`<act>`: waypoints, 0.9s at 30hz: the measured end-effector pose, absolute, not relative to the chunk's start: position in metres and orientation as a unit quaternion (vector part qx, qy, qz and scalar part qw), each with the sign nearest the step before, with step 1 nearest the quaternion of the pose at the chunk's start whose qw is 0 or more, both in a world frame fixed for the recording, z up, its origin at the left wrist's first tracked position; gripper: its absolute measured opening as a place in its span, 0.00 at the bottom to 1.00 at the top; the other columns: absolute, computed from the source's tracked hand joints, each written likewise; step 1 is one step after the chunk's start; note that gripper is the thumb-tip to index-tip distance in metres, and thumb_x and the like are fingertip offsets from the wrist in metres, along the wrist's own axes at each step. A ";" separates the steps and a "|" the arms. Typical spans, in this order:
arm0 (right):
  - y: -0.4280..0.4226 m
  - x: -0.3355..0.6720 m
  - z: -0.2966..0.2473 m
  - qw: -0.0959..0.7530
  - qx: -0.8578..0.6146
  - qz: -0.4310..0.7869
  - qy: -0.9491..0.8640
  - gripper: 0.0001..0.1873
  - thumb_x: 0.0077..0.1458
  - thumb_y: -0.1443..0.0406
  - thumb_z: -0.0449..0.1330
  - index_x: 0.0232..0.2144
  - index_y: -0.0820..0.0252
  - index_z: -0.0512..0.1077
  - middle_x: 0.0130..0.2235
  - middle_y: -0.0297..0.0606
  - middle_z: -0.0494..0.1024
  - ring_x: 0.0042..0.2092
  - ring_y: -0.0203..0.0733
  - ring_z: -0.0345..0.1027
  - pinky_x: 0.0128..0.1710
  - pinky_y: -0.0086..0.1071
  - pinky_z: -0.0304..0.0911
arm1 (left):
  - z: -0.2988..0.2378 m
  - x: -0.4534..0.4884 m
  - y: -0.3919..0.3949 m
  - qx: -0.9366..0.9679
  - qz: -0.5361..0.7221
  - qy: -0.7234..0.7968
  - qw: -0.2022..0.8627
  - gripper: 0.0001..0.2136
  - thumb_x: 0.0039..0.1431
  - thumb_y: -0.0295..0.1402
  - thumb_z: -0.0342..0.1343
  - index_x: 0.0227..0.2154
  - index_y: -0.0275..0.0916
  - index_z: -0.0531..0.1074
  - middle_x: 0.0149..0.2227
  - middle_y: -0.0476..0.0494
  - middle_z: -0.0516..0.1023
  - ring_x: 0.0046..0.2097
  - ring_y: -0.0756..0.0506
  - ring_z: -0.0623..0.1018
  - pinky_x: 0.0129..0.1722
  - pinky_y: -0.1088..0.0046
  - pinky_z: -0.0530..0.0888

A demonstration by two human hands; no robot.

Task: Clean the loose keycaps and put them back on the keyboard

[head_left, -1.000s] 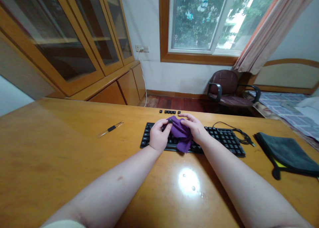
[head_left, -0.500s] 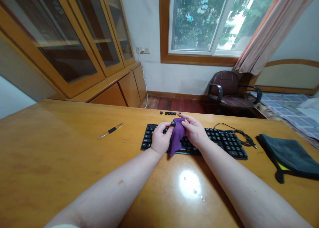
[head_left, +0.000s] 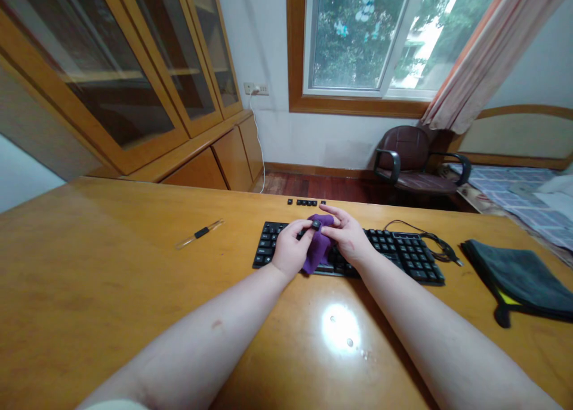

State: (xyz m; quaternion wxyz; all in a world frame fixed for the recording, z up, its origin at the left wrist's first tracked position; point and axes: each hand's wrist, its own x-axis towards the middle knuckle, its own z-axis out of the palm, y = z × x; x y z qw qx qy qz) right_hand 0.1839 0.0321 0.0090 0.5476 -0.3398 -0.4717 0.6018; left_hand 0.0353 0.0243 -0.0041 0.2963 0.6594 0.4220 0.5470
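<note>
A black keyboard lies across the wooden desk in front of me. Above its left half, my left hand pinches a small black keycap between thumb and fingertips. My right hand holds a purple cloth against that keycap, with its fingers closed round the cloth and the index finger stretched out. The cloth hangs down between both hands and covers some keys.
A row of loose black keycaps sits by the desk's far edge. A thin pen-like tool lies to the left. A dark folded cloth and the keyboard cable are at the right. Beyond stand a chair and cabinets.
The purple cloth has been gathered up smaller between the hands, and the keycap has moved slightly right and up as both hands work it.
</note>
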 end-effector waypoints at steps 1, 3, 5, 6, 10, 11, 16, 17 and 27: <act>0.032 0.184 0.009 0.549 -0.342 0.600 -0.471 0.30 0.36 0.67 0.69 0.46 0.53 0.70 0.39 0.34 0.80 0.39 0.41 0.74 0.44 0.37 0.66 | -0.004 0.035 0.024 0.661 0.547 0.420 0.295 0.06 0.55 0.30 0.53 0.32 0.38 0.74 0.36 0.42 0.78 0.41 0.45 0.76 0.45 0.66 0.71; 0.032 0.184 0.009 0.550 -0.342 0.600 -0.470 0.30 0.36 0.67 0.69 0.45 0.53 0.70 0.39 0.34 0.80 0.40 0.41 0.74 0.45 0.38 0.66 | -0.003 0.036 0.023 0.664 0.550 0.416 0.289 0.06 0.54 0.30 0.53 0.32 0.38 0.74 0.36 0.43 0.78 0.40 0.45 0.76 0.45 0.66 0.72; 0.032 0.184 0.009 0.550 -0.339 0.601 -0.470 0.30 0.35 0.66 0.69 0.45 0.53 0.69 0.39 0.35 0.80 0.40 0.42 0.74 0.45 0.39 0.66 | -0.002 0.035 0.022 0.669 0.554 0.412 0.276 0.06 0.54 0.30 0.53 0.32 0.37 0.74 0.36 0.42 0.78 0.40 0.45 0.76 0.44 0.66 0.72; 0.032 0.184 0.009 0.550 -0.340 0.600 -0.471 0.30 0.35 0.66 0.69 0.45 0.53 0.70 0.38 0.35 0.80 0.39 0.42 0.74 0.44 0.39 0.66 | -0.002 0.035 0.021 0.673 0.556 0.409 0.266 0.06 0.54 0.29 0.53 0.32 0.38 0.74 0.36 0.42 0.78 0.40 0.45 0.76 0.44 0.66 0.72; 0.031 0.185 0.010 0.553 -0.359 0.585 -0.473 0.22 0.33 0.66 0.70 0.36 0.55 0.71 0.33 0.34 0.80 0.35 0.42 0.74 0.39 0.38 0.68 | -0.001 0.034 0.019 0.688 0.557 0.401 0.234 0.05 0.54 0.29 0.53 0.32 0.38 0.74 0.36 0.42 0.77 0.40 0.46 0.76 0.45 0.66 0.72; 0.032 0.185 0.011 0.555 -0.363 0.582 -0.471 0.20 0.33 0.66 0.70 0.33 0.55 0.71 0.32 0.33 0.79 0.34 0.41 0.74 0.38 0.37 0.68 | -0.001 0.034 0.019 0.690 0.558 0.399 0.231 0.05 0.54 0.29 0.54 0.32 0.38 0.74 0.36 0.42 0.77 0.40 0.46 0.76 0.44 0.67 0.72; 0.033 0.188 0.012 0.546 -0.356 0.593 -0.472 0.26 0.33 0.67 0.70 0.40 0.55 0.71 0.30 0.31 0.79 0.30 0.38 0.72 0.35 0.34 0.68 | -0.003 0.035 0.019 0.685 0.567 0.399 0.224 0.06 0.54 0.30 0.54 0.32 0.38 0.75 0.36 0.43 0.78 0.39 0.46 0.76 0.43 0.67 0.73; 0.032 0.188 0.012 0.542 -0.353 0.597 -0.474 0.29 0.33 0.67 0.70 0.42 0.54 0.71 0.31 0.32 0.79 0.30 0.38 0.73 0.35 0.34 0.68 | -0.003 0.035 0.019 0.684 0.567 0.401 0.222 0.06 0.54 0.30 0.54 0.32 0.38 0.75 0.36 0.43 0.78 0.39 0.46 0.76 0.43 0.67 0.73; 0.033 0.189 0.010 0.529 -0.337 0.607 -0.488 0.28 0.33 0.68 0.70 0.41 0.54 0.72 0.33 0.32 0.80 0.33 0.37 0.73 0.37 0.33 0.67 | -0.006 0.035 0.021 0.697 0.548 0.403 0.224 0.06 0.54 0.29 0.54 0.32 0.37 0.75 0.36 0.41 0.78 0.40 0.46 0.77 0.44 0.66 0.73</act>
